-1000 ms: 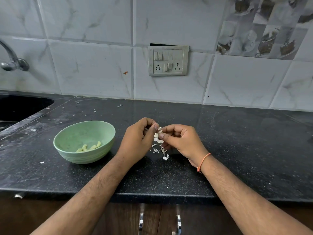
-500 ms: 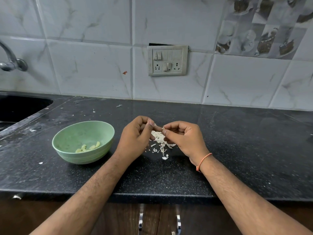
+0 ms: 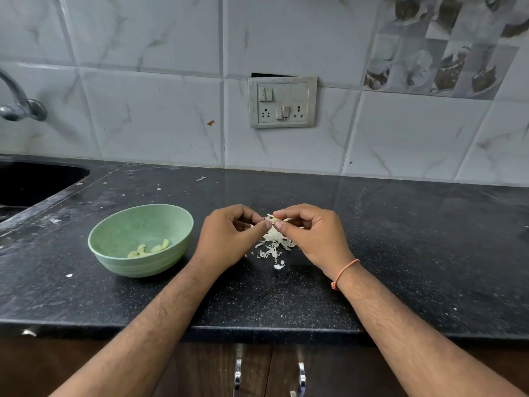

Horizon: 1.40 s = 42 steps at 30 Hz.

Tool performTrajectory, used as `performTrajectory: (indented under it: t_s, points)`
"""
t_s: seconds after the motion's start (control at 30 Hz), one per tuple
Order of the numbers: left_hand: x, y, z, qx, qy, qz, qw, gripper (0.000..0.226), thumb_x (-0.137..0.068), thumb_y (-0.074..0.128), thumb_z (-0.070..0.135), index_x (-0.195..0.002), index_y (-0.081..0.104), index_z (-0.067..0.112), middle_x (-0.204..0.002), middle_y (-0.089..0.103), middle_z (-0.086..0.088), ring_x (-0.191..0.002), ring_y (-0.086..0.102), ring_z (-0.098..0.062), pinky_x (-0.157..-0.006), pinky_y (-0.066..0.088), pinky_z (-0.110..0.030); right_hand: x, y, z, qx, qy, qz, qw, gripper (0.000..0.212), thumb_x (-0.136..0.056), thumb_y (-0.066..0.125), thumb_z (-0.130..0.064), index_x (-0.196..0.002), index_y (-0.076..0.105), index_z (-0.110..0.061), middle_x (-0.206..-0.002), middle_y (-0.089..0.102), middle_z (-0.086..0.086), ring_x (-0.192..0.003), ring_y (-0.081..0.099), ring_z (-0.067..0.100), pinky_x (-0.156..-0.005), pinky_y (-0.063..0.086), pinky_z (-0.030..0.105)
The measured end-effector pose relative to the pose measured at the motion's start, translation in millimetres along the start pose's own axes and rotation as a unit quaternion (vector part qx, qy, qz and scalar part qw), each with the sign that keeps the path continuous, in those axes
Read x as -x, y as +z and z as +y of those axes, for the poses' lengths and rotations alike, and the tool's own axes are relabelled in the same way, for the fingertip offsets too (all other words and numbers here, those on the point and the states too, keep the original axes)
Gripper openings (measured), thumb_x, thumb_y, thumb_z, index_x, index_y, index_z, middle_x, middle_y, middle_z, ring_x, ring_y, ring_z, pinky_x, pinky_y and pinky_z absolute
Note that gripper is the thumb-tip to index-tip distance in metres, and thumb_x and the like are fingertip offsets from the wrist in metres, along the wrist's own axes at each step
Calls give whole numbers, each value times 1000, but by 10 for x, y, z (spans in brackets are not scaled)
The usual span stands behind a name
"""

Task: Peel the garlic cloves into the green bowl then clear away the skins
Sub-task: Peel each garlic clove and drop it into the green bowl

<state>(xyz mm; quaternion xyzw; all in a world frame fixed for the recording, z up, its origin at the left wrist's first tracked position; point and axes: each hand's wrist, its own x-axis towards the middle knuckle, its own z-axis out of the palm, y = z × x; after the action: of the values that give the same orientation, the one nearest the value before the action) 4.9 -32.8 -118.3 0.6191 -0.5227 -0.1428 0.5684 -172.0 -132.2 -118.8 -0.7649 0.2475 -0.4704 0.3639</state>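
Both hands meet above the middle of the black speckled counter (image 3: 400, 253), fingertips together. The left hand (image 3: 229, 239) and the right hand (image 3: 312, 239) each have fingers curled in a narrow pinch on a garlic clove (image 3: 274, 219) held between them, of which only a small pale bit with papery skin shows. Directly under the hands, a heap of loose white skins (image 3: 273, 243) lies on the counter, nearer the front edge than the wall. The green bowl (image 3: 114, 239) stands to the left of the left hand, close but apart from it, between the hands and the sink (image 3: 34, 181) at the counter's far left corner. A few peeled cloves (image 3: 148, 250) lie in the bottom of the bowl. An orange thread band (image 3: 343, 272) circles the right wrist. Small white scraps (image 3: 68, 275) dot the counter near the bowl and towards the back edge.
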Motion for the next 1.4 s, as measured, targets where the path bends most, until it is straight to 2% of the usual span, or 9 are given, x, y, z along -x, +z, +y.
performTrajectory:
  t_s: [0.1,0.27,0.47,0.57,0.7,0.97,1.1,1.23,1.4]
  points:
    - [-17,7,-16,6,-6,-4,1000,10,-86,86,22,-86,81,30,-79,78,6,-74,73,-19,-71,61,-35,-2,1,3,10,-16,3,1000,19,-85,89,-11,-95,85,-26,-97,80,-13,-82,74,10,-79,61,31]
    - [-16,4,-24,23,2,-30,999,6,-89,81,41,-90,83,35,-76,78,0,-69,69,-14,-76,65,-53,6,6,-1,47,-57,9,997,17,-84,90,-11,-96,86,-23,-95,79,-14,-88,76,12,-77,62,28]
    - [-13,18,-24,12,-9,-48,999,11,-97,77,30,-88,81,24,-74,75,-9,-62,67,-16,-72,65,-53,34,10,-13,63,-86,11,994,19,-83,90,-10,-97,87,-22,-94,79,-14,-93,77,10,-82,64,31]
    - [-2,36,-9,9,-18,-72,997,14,-102,69,26,-93,77,18,-83,75,-17,-62,71,-20,-69,61,-40,34,5,-18,48,-77,6,996,18,-83,90,-11,-98,87,-21,-95,80,-13,-93,77,11,-82,64,33]
    - [8,55,0,-14,-17,-108,994,21,-107,61,27,-96,71,12,-87,76,-13,-60,69,-15,-66,52,-30,35,-5,-34,23,-55,-11,998,17,-83,90,-12,-98,87,-20,-95,81,-11,-92,78,10,-84,64,33]
    - [2,41,-25,-21,-3,-135,991,36,-97,51,51,-94,69,19,-84,76,-13,-59,63,-14,-66,53,-35,34,-9,-42,-64,21,-41,997,17,-83,90,-10,-99,86,-15,-96,83,-1,-95,79,18,-89,63,38]
    - [4,37,-25,-35,7,-138,990,29,-106,53,40,-93,68,19,-86,74,-17,-61,60,-14,-65,54,-44,48,-12,-87,-145,59,-63,986,17,-83,86,-1,-99,84,-9,-97,83,7,-95,79,19,-88,62,31]
    - [0,35,-34,-43,18,-130,990,26,-107,53,37,-90,67,23,-84,74,-12,-62,58,-11,-68,55,-47,57,-19,-121,-207,90,-80,971,18,-82,85,0,-98,83,-8,-99,82,13,-94,77,19,-87,62,29]
    - [17,52,-35,-51,16,-140,989,23,-105,60,29,-86,68,19,-72,67,7,-64,58,-10,-67,51,-36,22,-17,-95,-241,118,-59,961,23,-76,86,-12,-98,84,-11,-95,78,17,-91,73,24,-87,63,34]
